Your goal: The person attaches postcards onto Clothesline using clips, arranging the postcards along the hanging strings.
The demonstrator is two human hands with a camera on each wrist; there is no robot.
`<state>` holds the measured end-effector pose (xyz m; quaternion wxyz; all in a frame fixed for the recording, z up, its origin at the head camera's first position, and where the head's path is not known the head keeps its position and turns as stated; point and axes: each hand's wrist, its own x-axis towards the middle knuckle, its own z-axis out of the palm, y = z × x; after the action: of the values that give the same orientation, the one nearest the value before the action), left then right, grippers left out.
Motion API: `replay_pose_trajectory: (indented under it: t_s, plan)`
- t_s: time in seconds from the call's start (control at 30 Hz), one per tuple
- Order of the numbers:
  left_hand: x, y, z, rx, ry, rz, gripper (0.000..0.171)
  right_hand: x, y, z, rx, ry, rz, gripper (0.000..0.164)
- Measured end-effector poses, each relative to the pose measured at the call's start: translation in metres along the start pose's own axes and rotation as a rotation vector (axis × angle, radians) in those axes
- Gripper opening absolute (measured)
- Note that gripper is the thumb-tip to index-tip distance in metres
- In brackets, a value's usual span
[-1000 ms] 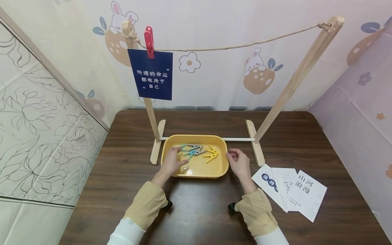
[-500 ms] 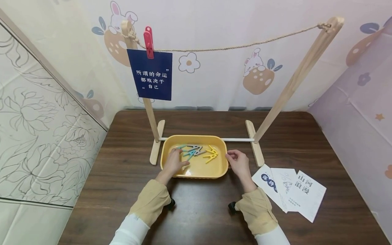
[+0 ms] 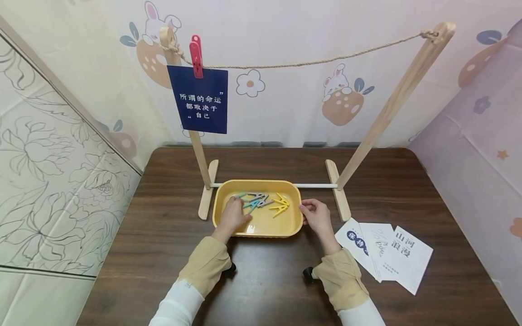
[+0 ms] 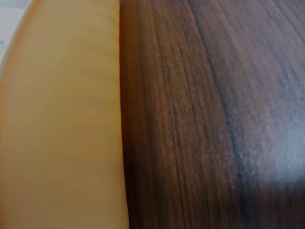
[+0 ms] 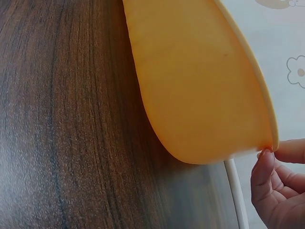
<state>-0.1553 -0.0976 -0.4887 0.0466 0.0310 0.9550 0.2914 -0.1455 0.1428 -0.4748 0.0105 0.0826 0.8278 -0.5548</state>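
Note:
A yellow plastic basket (image 3: pixel 269 228) stands on the table; teal and grey clothespins (image 3: pixel 258 199) and yellow clothespins (image 3: pixel 280 205) lie inside it. Over its left side reaches my left hand (image 3: pixel 231 216), fingers beside the teal clothespins, thumb apart from the fingers. The left wrist view has only the basket's outer wall (image 4: pixel 62 119), without the hand. My right hand (image 3: pixel 318 217) pinches the basket's right rim; in the right wrist view, thumb and forefinger (image 5: pixel 290 151) meet on that rim. A red clothespin (image 3: pixel 196 56) holds a navy card (image 3: pixel 198 99) on the rope.
Behind the basket stands a wooden frame with a left post (image 3: pixel 200 156), a right post (image 3: pixel 391 108) and a white bottom bar (image 3: pixel 316 185). A rope (image 3: pixel 302 64) joins the post tops. Several white cards (image 3: pixel 413 260) lie fanned at the right on the brown table (image 3: pixel 269 280).
My left forearm has swung rightward and the left hand has shifted slightly among the clothespins. The right hand keeps its pinch on the rim. The hanging card stays on the rope.

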Motion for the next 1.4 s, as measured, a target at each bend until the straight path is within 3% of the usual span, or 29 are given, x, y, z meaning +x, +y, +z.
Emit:
replay_pose_trajectory:
  t_s: [0.5, 0.83, 1.4]
  plan:
    - [0.003, 0.003, 0.007, 0.091, 0.027, -0.002, 0.033, 0.0, 0.001, 0.001, 0.035, 0.015, 0.012, 0.017]
    - [0.0, 0.002, 0.002, -0.085, 0.063, -0.002, 0.026, -0.001, 0.003, 0.001, 0.02, 0.01, 0.025, 0.018]
    - [-0.003, 0.007, -0.005, -0.198, 0.189, 0.044, 0.029, -0.003, 0.006, 0.004, 0.009, 0.051, 0.038, 0.019]
